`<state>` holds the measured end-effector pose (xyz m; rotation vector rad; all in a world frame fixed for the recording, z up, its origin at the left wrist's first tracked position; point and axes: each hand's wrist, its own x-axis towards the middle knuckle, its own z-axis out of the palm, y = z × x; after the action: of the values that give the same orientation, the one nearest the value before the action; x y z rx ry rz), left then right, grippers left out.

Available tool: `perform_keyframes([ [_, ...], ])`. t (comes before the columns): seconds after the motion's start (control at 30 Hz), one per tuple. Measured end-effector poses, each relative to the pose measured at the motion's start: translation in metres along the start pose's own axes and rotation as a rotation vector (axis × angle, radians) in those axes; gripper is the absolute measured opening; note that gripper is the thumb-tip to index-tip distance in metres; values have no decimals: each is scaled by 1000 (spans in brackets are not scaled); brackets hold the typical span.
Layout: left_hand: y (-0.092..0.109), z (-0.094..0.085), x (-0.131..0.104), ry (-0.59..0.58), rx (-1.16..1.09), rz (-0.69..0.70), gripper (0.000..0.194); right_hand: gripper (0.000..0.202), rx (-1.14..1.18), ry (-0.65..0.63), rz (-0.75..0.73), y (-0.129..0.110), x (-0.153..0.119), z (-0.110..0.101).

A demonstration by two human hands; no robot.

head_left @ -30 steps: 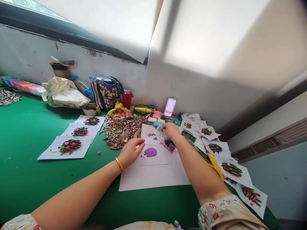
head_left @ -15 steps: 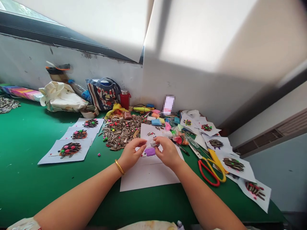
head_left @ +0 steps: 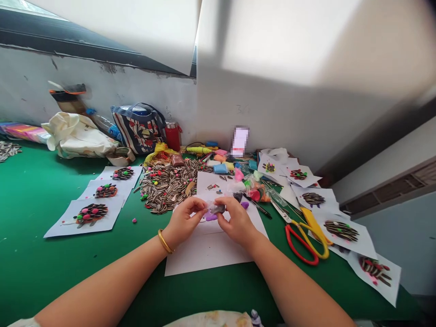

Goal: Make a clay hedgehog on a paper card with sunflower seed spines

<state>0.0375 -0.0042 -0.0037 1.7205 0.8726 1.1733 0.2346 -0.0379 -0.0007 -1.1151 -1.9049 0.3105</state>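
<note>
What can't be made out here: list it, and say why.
Head view: much of the purple shape, covered by the left hand and right hand.
Head view: the full outline of the small packet, partly behind the right hand.
Head view: details on the phone-like panel, pixelated.
Head view: the far-left seed pile's extent, cut by the left edge.

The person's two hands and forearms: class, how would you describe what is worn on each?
A smooth, gold-coloured rounded bangle circles the left wrist. The left hand and right hand are ungloved, and no bracelet shows on the right wrist. Both forearms are bare; a pale fabric sleeve edge shows at bottom left.
</note>
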Motion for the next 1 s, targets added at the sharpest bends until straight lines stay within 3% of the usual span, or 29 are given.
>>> perform_keyframes([
  [0.4,6,-6,1,-40,248,148,11,31,-2,-27,-15,-4,2,3],
  [0.83,12,-7,7,-41,-78,-155,13,33,51,28,-45,-5,1,-3],
  [1.0,14,-7,6,-45,-98,-193,13,42,77,-2,-38,-1,-1,-1],
])
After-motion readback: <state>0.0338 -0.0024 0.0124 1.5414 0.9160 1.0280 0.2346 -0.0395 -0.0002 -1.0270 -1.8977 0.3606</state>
